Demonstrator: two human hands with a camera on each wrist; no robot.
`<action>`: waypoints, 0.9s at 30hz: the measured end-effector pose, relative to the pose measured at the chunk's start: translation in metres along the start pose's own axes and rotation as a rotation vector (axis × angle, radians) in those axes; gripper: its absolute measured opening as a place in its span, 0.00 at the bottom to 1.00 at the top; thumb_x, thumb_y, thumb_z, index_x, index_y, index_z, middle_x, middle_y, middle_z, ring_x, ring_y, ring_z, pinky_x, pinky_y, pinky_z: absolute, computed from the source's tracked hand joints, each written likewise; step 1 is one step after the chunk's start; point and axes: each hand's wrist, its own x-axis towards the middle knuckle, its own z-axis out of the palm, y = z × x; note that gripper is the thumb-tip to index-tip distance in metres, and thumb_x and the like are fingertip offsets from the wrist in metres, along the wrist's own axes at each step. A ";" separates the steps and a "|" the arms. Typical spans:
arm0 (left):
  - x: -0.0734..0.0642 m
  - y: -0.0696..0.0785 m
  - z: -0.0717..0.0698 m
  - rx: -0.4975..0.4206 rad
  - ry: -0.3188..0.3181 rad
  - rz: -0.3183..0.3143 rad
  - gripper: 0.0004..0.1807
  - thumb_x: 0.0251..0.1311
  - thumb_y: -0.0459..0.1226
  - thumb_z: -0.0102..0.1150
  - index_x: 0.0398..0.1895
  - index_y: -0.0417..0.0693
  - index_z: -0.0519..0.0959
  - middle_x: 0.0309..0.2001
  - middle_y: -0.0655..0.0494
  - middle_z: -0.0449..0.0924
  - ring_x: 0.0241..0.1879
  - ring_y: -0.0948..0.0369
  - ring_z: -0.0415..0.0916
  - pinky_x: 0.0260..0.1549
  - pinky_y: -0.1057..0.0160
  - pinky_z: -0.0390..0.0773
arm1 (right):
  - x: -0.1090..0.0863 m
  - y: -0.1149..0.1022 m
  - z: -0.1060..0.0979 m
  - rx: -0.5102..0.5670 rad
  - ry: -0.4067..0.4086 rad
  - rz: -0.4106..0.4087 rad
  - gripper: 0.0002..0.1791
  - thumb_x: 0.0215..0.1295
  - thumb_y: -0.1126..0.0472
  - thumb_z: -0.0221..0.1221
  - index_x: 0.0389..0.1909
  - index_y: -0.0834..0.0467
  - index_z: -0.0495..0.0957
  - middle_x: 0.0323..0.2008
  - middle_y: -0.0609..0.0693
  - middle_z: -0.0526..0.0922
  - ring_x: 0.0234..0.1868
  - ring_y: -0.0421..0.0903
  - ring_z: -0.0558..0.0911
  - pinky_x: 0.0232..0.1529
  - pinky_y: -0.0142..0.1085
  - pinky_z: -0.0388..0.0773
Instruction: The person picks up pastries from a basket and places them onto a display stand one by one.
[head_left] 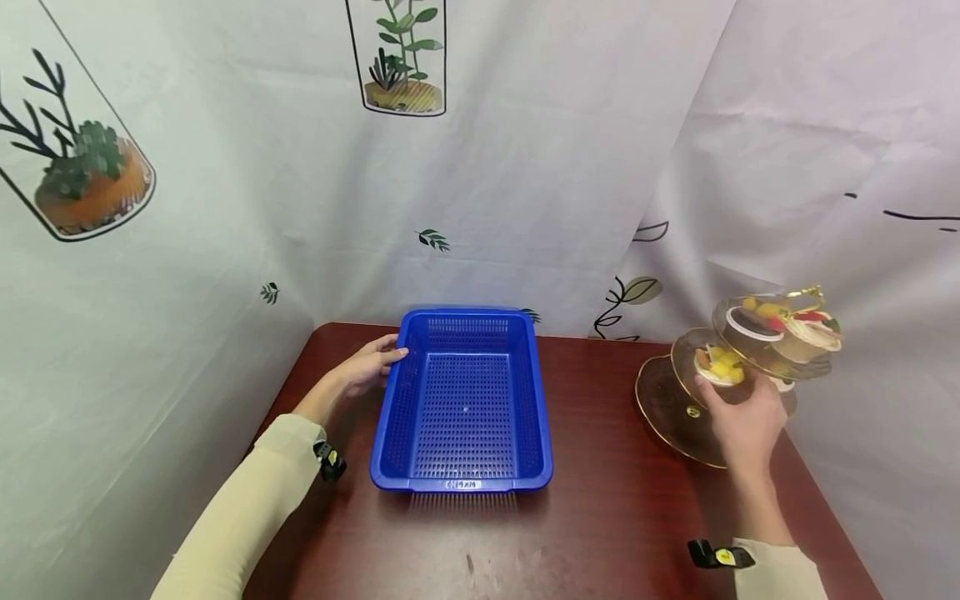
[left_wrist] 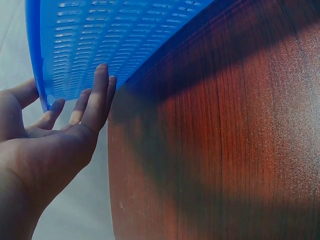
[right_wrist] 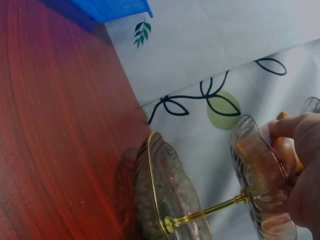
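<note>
A blue perforated plastic basket stands on the dark red wooden table. My left hand grips its left rim near the far corner, thumb over the rim; in the left wrist view the other fingers lie along the outer wall. At the right is a clear three-tier dessert stand with gold edges and a gold post. My right hand reaches to the middle tier and holds a small white dessert cup topped with yellow fruit pieces. Part of that cup is hidden behind the fingers.
The top tier carries a dark dessert cup and a cream-coloured one with red and green topping, beside a gold handle. A patterned white cloth hangs behind and beside the table.
</note>
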 end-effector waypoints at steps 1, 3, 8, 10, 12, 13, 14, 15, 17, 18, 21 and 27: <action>0.000 0.000 0.000 0.001 0.002 -0.001 0.29 0.76 0.41 0.48 0.75 0.44 0.54 0.56 0.34 0.73 0.39 0.56 0.80 0.40 0.52 0.82 | -0.001 0.001 0.000 -0.003 0.003 -0.002 0.37 0.49 0.53 0.75 0.58 0.67 0.76 0.54 0.68 0.79 0.57 0.68 0.74 0.59 0.58 0.64; -0.001 0.000 0.001 -0.002 0.006 -0.004 0.29 0.76 0.41 0.48 0.74 0.45 0.55 0.56 0.34 0.73 0.40 0.56 0.80 0.40 0.52 0.83 | -0.002 0.003 0.000 -0.009 0.007 -0.003 0.37 0.49 0.52 0.75 0.58 0.67 0.76 0.54 0.68 0.80 0.57 0.68 0.74 0.59 0.58 0.64; -0.002 0.001 0.001 -0.002 0.008 -0.004 0.29 0.76 0.41 0.48 0.74 0.45 0.55 0.57 0.35 0.73 0.41 0.55 0.80 0.41 0.51 0.82 | -0.002 0.004 -0.001 -0.015 0.016 -0.019 0.37 0.49 0.52 0.75 0.59 0.66 0.76 0.54 0.68 0.80 0.57 0.68 0.75 0.58 0.59 0.64; -0.002 0.000 0.001 -0.001 0.008 -0.006 0.29 0.76 0.41 0.48 0.74 0.45 0.55 0.57 0.35 0.73 0.42 0.54 0.80 0.41 0.51 0.82 | -0.003 0.004 -0.001 -0.017 0.018 -0.028 0.37 0.49 0.53 0.76 0.59 0.66 0.76 0.53 0.68 0.79 0.57 0.68 0.74 0.59 0.59 0.64; -0.002 0.000 0.001 0.005 0.007 -0.005 0.29 0.76 0.41 0.48 0.74 0.45 0.55 0.58 0.34 0.72 0.43 0.54 0.81 0.41 0.51 0.83 | -0.004 0.004 -0.002 -0.020 0.021 -0.035 0.37 0.48 0.54 0.76 0.58 0.66 0.76 0.53 0.68 0.79 0.57 0.68 0.74 0.58 0.59 0.64; -0.002 0.000 0.001 0.000 0.008 -0.006 0.28 0.76 0.41 0.48 0.74 0.46 0.55 0.58 0.34 0.72 0.43 0.53 0.81 0.41 0.51 0.83 | -0.004 0.005 -0.002 -0.022 0.022 -0.039 0.37 0.48 0.54 0.76 0.58 0.66 0.76 0.53 0.69 0.79 0.56 0.68 0.74 0.58 0.60 0.64; -0.001 0.000 0.001 0.001 0.006 -0.005 0.29 0.76 0.41 0.48 0.74 0.45 0.55 0.58 0.33 0.72 0.43 0.53 0.81 0.42 0.51 0.83 | -0.005 0.005 -0.002 -0.024 0.022 -0.042 0.37 0.48 0.54 0.76 0.58 0.66 0.76 0.53 0.69 0.79 0.56 0.68 0.74 0.58 0.60 0.64; -0.001 0.000 0.002 0.003 0.005 -0.004 0.29 0.76 0.41 0.48 0.74 0.45 0.55 0.58 0.33 0.72 0.43 0.53 0.81 0.42 0.50 0.83 | -0.005 0.005 -0.003 -0.025 0.024 -0.043 0.36 0.48 0.55 0.76 0.57 0.66 0.76 0.52 0.69 0.79 0.56 0.68 0.74 0.57 0.60 0.64; -0.002 0.000 0.002 0.008 0.008 -0.003 0.29 0.76 0.41 0.48 0.74 0.45 0.55 0.58 0.33 0.73 0.43 0.54 0.81 0.42 0.50 0.83 | -0.007 0.005 -0.004 -0.027 0.026 -0.041 0.36 0.48 0.55 0.76 0.57 0.67 0.76 0.52 0.69 0.79 0.55 0.69 0.74 0.57 0.60 0.64; -0.002 0.001 0.002 0.011 0.007 -0.002 0.29 0.76 0.42 0.48 0.74 0.45 0.55 0.58 0.33 0.73 0.43 0.54 0.81 0.42 0.50 0.83 | -0.007 0.005 -0.004 -0.028 0.027 -0.039 0.36 0.48 0.55 0.76 0.57 0.67 0.76 0.52 0.70 0.78 0.55 0.69 0.74 0.57 0.61 0.64; -0.002 0.002 0.001 0.024 0.011 -0.002 0.29 0.76 0.42 0.48 0.74 0.45 0.55 0.59 0.33 0.72 0.45 0.52 0.82 0.43 0.49 0.82 | -0.009 0.004 -0.006 -0.028 0.025 -0.030 0.36 0.48 0.56 0.76 0.57 0.67 0.75 0.52 0.70 0.78 0.56 0.69 0.73 0.57 0.61 0.63; -0.004 0.003 0.002 0.035 0.020 -0.014 0.30 0.75 0.43 0.49 0.74 0.47 0.55 0.62 0.32 0.71 0.51 0.47 0.80 0.46 0.48 0.82 | -0.012 0.001 -0.011 -0.028 0.014 -0.027 0.36 0.50 0.57 0.75 0.60 0.65 0.74 0.52 0.69 0.77 0.53 0.67 0.74 0.58 0.58 0.65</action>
